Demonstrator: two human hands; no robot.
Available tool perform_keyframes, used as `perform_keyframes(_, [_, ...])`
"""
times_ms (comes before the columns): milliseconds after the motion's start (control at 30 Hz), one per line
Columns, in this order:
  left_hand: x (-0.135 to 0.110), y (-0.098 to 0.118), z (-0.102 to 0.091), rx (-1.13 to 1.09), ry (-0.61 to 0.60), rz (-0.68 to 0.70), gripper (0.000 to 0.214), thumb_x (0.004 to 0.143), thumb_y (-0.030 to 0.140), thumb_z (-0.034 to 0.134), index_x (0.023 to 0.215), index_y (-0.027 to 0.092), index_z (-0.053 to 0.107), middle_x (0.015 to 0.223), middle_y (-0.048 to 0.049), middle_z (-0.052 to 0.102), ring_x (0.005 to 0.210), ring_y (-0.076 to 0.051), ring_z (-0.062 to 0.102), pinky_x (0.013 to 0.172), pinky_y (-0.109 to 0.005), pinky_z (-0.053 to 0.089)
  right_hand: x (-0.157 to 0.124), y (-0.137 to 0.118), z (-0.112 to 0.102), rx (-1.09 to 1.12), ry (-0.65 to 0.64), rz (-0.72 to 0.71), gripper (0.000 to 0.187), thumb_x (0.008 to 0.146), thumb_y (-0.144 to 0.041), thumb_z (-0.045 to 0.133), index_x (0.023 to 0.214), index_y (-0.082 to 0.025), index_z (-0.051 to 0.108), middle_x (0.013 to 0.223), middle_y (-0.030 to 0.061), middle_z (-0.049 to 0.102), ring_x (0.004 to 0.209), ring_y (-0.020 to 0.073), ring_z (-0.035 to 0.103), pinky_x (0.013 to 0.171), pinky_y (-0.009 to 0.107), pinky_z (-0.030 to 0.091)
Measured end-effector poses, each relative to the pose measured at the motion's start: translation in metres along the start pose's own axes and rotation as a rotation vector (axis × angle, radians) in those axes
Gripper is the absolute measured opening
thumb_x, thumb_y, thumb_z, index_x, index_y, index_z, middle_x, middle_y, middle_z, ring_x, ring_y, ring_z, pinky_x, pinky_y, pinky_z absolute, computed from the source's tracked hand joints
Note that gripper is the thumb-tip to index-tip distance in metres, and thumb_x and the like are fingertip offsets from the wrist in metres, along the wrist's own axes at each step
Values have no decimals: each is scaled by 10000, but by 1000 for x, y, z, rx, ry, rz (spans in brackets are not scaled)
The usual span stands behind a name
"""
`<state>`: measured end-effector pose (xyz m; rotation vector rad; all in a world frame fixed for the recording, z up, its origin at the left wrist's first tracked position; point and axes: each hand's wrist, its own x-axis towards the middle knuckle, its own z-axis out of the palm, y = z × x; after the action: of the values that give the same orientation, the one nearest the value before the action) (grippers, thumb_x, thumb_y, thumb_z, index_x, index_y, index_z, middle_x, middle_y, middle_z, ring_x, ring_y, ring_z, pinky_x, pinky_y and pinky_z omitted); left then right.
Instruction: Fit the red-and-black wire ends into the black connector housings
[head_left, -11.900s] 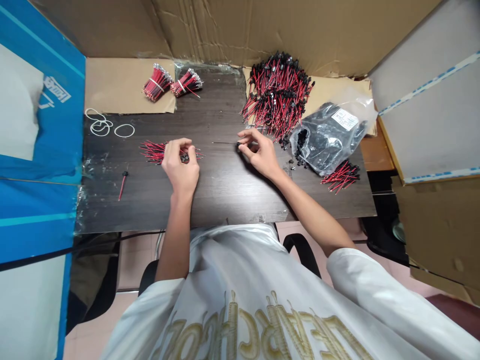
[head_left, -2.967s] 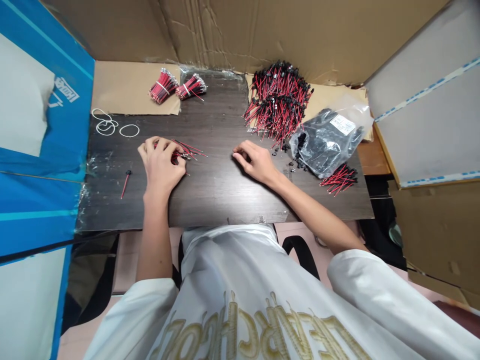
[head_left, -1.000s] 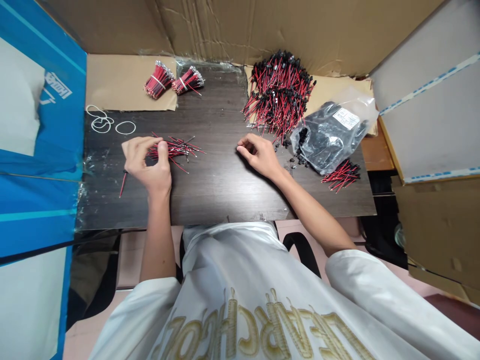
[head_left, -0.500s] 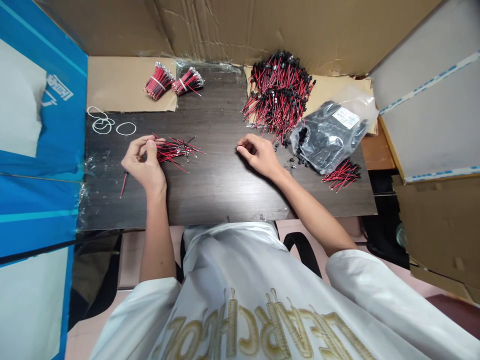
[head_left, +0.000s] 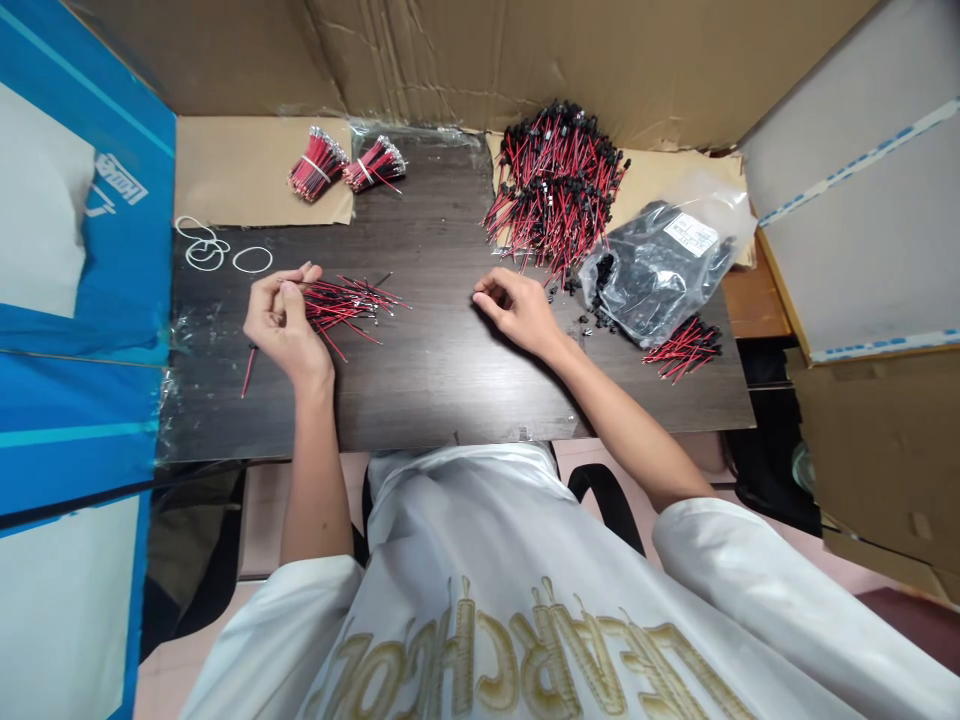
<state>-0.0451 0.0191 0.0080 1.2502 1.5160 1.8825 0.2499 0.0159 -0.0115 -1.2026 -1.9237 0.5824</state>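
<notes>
My left hand (head_left: 283, 325) is closed, with its fingers curled, at the left end of a loose pile of red-and-black wires (head_left: 349, 302). Below its knuckles hangs a red-and-black wire (head_left: 248, 372) with a dark end at the hand; the grip itself is partly hidden by the fingers. My right hand (head_left: 519, 308) rests on the table at the middle right, its thumb and fingers curled together. Whatever it may hold is too small or hidden to make out. Small black connectors (head_left: 600, 318) lie scattered to its right.
Two banded wire bundles (head_left: 316, 165) lie at the back left, above white elastic bands (head_left: 253, 259). A big heap of wires with black connectors (head_left: 559, 190) is at the back right. Beside it are a clear bag of black parts (head_left: 660, 270) and a smaller wire pile (head_left: 684, 348).
My left hand's fingertips have shifted a little, and some wires at the near side of the loose pile have moved left and toward me. My right hand has stayed still.
</notes>
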Motion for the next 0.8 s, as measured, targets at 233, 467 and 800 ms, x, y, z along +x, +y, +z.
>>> perform_keyframes(233, [2, -4, -3, -228, -118, -48, 159, 959, 291, 657, 944, 137, 621, 809, 6, 767, 781, -162, 780, 850, -349, 595, 1, -4, -2, 12, -9, 36, 317, 1017, -516, 589, 923, -221, 661, 896, 51, 736, 801, 196, 644, 803, 366, 542])
perform_keyframes(467, [-11, 21, 15, -390, -467, -378, 365, 776, 499, 836, 803, 202, 626, 523, 48, 545, 467, -127, 561, 488, -279, 471, 3, -8, 2, 579, -95, 245, 522, 845, -728, 724, 1001, -237, 641, 826, 15, 661, 719, 156, 639, 535, 264, 505])
perform_keyframes(800, [-42, 32, 44, -228, -981, -617, 330, 736, 460, 864, 806, 192, 684, 509, 64, 475, 392, -43, 316, 401, -195, 209, 0, -13, 13, 861, -243, 302, 581, 708, -558, 912, 1069, -229, 597, 1063, 78, 758, 877, 187, 723, 606, 264, 607])
